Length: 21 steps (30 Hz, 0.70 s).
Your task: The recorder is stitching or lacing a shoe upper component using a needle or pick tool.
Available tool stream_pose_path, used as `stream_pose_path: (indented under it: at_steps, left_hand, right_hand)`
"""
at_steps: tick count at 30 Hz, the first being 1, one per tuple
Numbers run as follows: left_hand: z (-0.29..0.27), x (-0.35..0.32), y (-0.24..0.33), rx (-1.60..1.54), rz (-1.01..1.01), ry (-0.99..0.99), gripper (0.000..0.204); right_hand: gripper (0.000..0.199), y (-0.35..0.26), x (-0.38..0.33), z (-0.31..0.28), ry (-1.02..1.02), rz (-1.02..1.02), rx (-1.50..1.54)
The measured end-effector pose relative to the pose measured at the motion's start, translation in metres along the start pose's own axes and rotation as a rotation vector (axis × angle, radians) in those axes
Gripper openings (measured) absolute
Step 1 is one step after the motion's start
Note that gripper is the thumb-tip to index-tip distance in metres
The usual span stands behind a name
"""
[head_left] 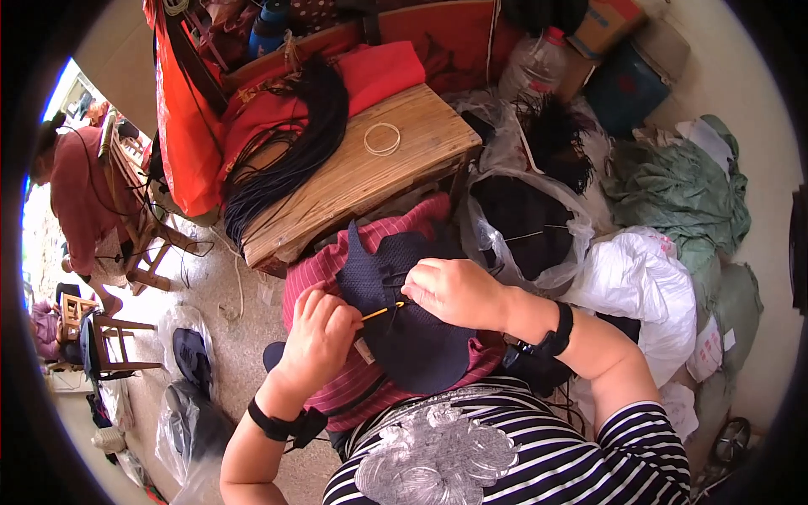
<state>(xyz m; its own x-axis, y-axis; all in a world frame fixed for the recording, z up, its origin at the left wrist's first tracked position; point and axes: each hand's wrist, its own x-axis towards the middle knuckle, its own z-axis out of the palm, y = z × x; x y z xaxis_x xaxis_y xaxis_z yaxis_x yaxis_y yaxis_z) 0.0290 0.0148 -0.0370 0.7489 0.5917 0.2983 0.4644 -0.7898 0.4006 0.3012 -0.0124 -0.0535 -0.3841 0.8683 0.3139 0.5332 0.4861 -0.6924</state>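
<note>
Across my lap lies a dark navy knitted fabric piece (421, 353), with a pointed tip at its far left and a rounded near end. My left hand (316, 337) is closed round a slim yellow-handled hook (380, 313), whose tip meets the middle of the fabric. Just right of that tip, my right hand (454, 293) pinches a thin dark cord at the fabric's surface; its fingertips partly hide the cord. Beneath the fabric a red striped cloth (316, 282) covers my legs.
Ahead stands a wooden bench (412, 126) bearing a bundle of dark cords (328, 109), a pale ring (382, 140) and red cloth. Right of it sits an open plastic bag (581, 227) with dark material. Bagged dark pieces (192, 358) lie on the left floor. A person (84, 185) sits far left.
</note>
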Motion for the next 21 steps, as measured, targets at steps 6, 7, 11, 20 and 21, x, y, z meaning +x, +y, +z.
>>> stream_pose_path:
  at_steps: [6,7,11,20,21]
  left_hand:
    - [0.010,0.029,0.015,0.182,0.021,-0.102,0.020]
    - [0.018,0.027,0.008,0.189,0.050,-0.109,0.022]
    - [0.008,0.029,0.009,0.033,0.163,-0.081,0.023]
    - [-0.011,-0.009,0.011,0.006,0.139,-0.209,0.018]
    - [-0.010,-0.006,0.018,0.046,0.061,-0.170,0.016]
  right_hand:
    - [0.025,0.017,0.013,-0.007,-0.109,0.044,0.248]
    - [0.024,0.014,0.014,-0.005,-0.110,0.065,0.240]
    - [0.025,0.005,0.013,-0.003,-0.107,0.071,0.115]
    - [0.024,0.006,0.009,0.000,-0.094,0.015,0.090]
    - [0.025,0.002,0.012,0.002,-0.095,0.031,0.039]
